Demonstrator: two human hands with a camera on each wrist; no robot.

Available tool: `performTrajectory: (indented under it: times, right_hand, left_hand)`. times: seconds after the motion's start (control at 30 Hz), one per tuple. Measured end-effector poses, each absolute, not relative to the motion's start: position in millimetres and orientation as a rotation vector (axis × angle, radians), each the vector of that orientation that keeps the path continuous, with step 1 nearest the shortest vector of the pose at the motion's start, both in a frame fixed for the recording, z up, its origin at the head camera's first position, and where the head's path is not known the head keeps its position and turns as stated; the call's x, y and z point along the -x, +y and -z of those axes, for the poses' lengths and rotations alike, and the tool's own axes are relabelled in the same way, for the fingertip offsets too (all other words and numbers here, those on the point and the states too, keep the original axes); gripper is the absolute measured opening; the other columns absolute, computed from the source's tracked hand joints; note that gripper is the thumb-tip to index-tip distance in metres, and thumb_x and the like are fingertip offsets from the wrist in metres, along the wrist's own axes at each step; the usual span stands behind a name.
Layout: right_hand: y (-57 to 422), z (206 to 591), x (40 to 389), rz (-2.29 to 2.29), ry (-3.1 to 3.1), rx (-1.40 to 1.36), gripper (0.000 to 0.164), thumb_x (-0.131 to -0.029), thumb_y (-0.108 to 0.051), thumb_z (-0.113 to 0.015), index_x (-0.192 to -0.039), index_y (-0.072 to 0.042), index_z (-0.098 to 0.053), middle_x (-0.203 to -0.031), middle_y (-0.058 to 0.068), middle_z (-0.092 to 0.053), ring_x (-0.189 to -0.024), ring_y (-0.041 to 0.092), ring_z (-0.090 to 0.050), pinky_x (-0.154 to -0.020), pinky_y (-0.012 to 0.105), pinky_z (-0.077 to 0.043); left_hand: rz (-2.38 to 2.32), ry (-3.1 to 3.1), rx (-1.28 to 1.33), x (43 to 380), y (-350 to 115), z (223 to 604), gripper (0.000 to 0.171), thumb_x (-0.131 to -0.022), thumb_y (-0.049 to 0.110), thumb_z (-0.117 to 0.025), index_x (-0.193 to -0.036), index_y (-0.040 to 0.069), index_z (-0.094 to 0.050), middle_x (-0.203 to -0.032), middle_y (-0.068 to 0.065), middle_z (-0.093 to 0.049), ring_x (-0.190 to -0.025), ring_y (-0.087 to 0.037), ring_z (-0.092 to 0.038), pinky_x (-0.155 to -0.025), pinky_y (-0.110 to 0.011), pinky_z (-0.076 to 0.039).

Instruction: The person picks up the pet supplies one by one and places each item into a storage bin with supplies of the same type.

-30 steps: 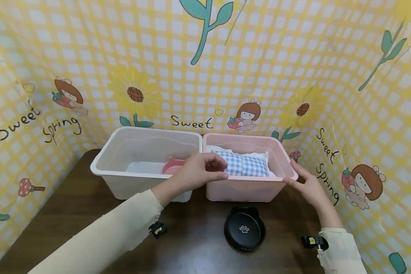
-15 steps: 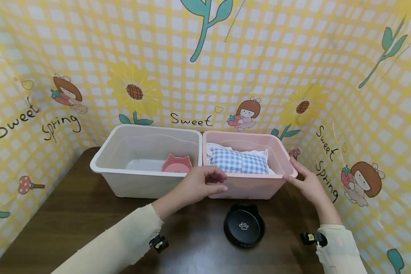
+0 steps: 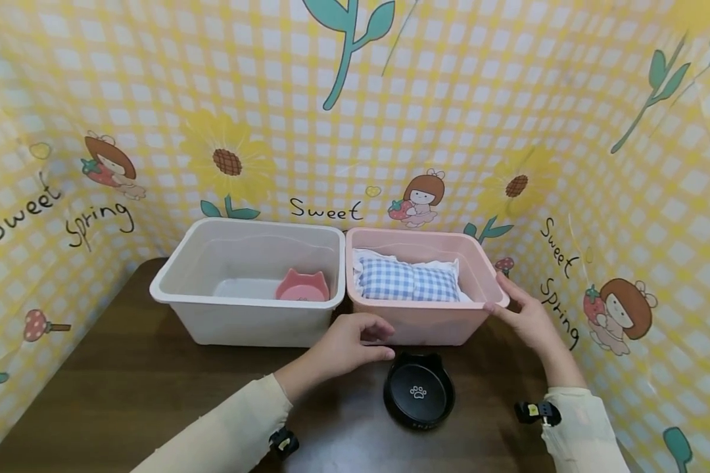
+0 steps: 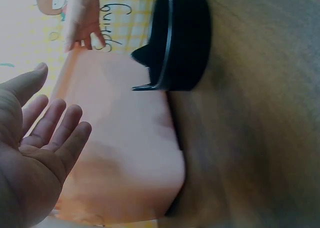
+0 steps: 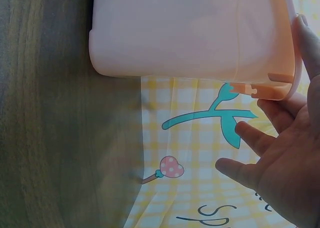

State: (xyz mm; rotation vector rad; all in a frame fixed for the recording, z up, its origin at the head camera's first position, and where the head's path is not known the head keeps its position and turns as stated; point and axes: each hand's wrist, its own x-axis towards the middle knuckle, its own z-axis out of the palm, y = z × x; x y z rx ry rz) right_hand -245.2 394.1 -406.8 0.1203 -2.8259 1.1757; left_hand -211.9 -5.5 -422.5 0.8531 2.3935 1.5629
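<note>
1. Black bowl, paw print facing up, sat nearest us on the dark wooden table.
2. Just beyond its left edge we held our left hand wide, thumb and fingers loosely apart, before the bins.
3. With our right hand we pinched the rim of the pink bin at its near right corner.
4. Inside it we saw a blue-checked cushion.
5. Just left, the white bin held a pink cat-eared bowl.
6. Behind both bins we saw yellow-checked cloth.

Place: a draped booth; home or studio, you can't tell.
Cloth: sunflower-printed, enclosing you left, far and right.
Surface: dark wood-grain.
</note>
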Motion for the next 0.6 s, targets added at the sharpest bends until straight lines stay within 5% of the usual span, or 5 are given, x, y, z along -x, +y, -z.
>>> performTrajectory:
  times: [0.27, 0.6]
  right_hand:
    - [392.8, 405.1, 243.1, -1.190, -2.828, -0.114, 0.084, -0.096, -0.046, -0.071, -0.162, -0.023, -0.025, -0.169, 0.014, -0.021, -0.154, 0.046, -0.019, -0.117, 0.071, -0.019]
    - [393.9, 408.5, 246.1, -1.205, -2.798, -0.128, 0.083, -0.095, -0.045, -0.072, -0.162, -0.023, -0.028, -0.168, 0.014, -0.023, -0.154, 0.044, -0.021, -0.118, 0.069, -0.020]
  left_hand:
    - [-1.534, 2.429, -0.837, 217.1, 5.6, 450.8, 0.027, -0.085, 0.025, -0.086, -0.109, 0.018, -0.074, -0.100, 0.009, -0.072, -0.099, -0.017, -0.070, -0.090, -0.032, -0.056]
    - [-1.484, 2.467, -0.800, 222.9, 19.8, 477.0, 0.035, -0.086, 0.021, -0.085, -0.116, 0.006, -0.073, -0.110, -0.007, -0.074, -0.102, -0.019, -0.069, -0.092, -0.035, -0.056]
